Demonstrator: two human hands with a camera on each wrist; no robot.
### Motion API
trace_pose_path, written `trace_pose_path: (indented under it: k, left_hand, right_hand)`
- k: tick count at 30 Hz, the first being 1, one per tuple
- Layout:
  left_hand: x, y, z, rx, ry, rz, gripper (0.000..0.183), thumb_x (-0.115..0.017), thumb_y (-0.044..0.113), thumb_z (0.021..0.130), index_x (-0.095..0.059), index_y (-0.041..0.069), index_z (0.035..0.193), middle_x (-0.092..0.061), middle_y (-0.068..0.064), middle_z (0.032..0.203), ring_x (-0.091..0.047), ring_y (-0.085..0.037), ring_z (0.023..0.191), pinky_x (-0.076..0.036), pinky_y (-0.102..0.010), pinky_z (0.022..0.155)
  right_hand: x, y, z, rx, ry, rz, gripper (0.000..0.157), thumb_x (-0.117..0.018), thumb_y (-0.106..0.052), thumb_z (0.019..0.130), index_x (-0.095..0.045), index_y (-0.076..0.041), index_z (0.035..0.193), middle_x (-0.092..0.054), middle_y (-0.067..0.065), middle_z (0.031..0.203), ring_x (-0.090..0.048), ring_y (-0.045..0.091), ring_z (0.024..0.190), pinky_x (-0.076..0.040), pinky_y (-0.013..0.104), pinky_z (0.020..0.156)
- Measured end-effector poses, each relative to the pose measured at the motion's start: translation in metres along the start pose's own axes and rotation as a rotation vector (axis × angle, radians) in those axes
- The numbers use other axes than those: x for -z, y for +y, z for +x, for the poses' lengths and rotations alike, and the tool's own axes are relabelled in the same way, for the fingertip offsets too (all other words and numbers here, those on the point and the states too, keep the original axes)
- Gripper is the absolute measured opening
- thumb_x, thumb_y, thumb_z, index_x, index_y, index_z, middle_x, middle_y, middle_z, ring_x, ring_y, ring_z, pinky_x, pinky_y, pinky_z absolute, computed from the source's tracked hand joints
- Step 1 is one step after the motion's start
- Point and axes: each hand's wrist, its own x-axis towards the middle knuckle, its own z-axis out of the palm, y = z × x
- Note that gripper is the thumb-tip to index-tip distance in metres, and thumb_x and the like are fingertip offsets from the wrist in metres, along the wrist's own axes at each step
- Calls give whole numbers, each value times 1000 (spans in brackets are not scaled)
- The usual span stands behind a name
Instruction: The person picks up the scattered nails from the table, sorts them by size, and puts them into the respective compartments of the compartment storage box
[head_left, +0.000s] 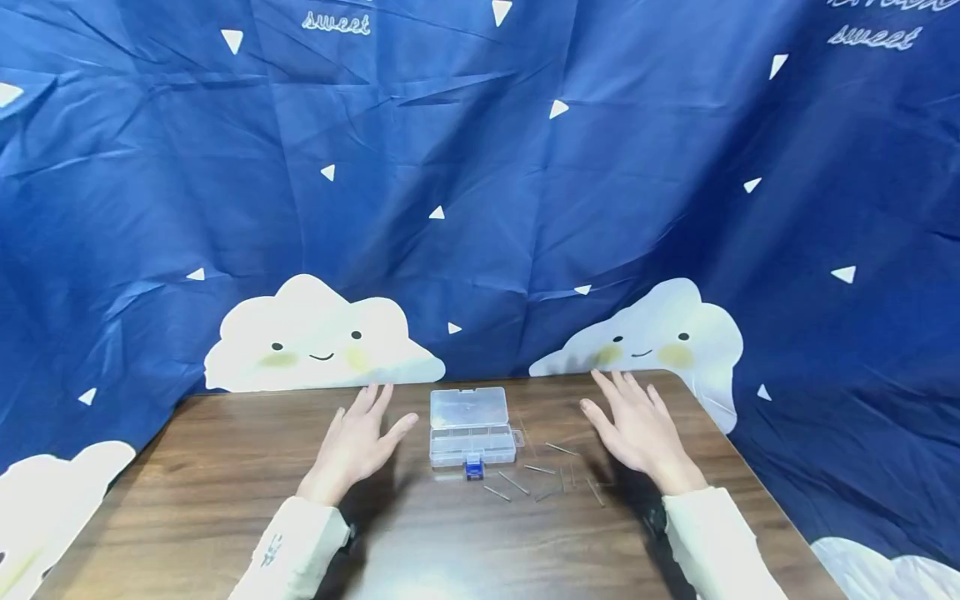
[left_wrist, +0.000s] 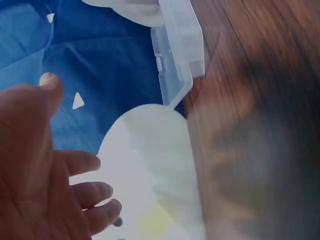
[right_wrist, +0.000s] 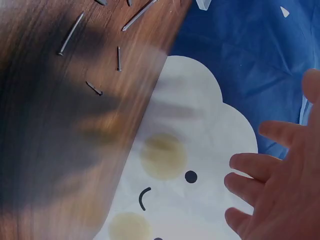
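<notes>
My left hand [head_left: 352,446] is held with fingers spread over the left side of the table, apart from the box. On the other side, my right hand [head_left: 637,425] is spread in the same way, holding nothing. Between them stands a clear plastic compartment box [head_left: 450,457], its lid [head_left: 468,408] raised toward the back. A small blue piece [head_left: 474,468] sits at the box's front edge. Several loose metal nails [head_left: 513,483] lie scattered to the right and in front of the box. The right wrist view shows one nail [right_wrist: 71,34] up close, with its head and point visible.
The brown wood-grain table [head_left: 210,500] ends at a back edge just past the fingertips. Behind it hangs a blue cloth [head_left: 480,167] printed with white clouds and triangles. The table's right edge slants down beyond my right arm.
</notes>
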Motion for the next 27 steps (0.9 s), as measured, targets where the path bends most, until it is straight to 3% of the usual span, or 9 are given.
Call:
trace_pose_path:
  k: [7,12,18,23,27]
  left_hand:
    - [-9,-2,3,4,-5,-295,86,-47,64,99,-34,-1,154,-32,-20,158,-34,-38,143,-29,-53,114]
    - [-22,2,5,64,48,-459,81,-63,58,93,-47,-1,147,-51,-24,144,-51,-38,130,-43,-51,105]
    - [-36,9,12,145,83,-707,70,-85,33,83,-58,-2,137,-61,-26,131,-61,-42,118,-49,-51,98]
    - [-49,14,16,191,50,-790,73,-90,24,77,-58,-4,136,-63,-25,128,-60,-41,118,-48,-51,99]
    - [-61,15,18,217,19,-814,74,-92,19,72,-59,-4,134,-64,-24,126,-60,-40,117,-49,-49,99]
  right_hand:
    - [-4,4,-5,-18,22,74,61,-34,-47,108,-44,-4,150,-42,28,150,-36,49,138,-25,64,111]
    - [-8,6,-7,-56,17,182,60,-36,-45,108,-45,-1,149,-49,25,146,-45,49,131,-35,64,105]
    - [-12,7,-9,-96,-7,268,60,-36,-45,109,-51,3,142,-57,26,137,-56,44,120,-41,59,102]
    - [-15,10,-17,-122,-16,283,53,-39,-43,109,-60,0,132,-66,19,124,-65,36,105,-49,55,91]
    - [-16,12,-25,-150,-39,286,52,-40,-44,108,-64,-3,126,-69,16,117,-65,36,106,-50,54,90]
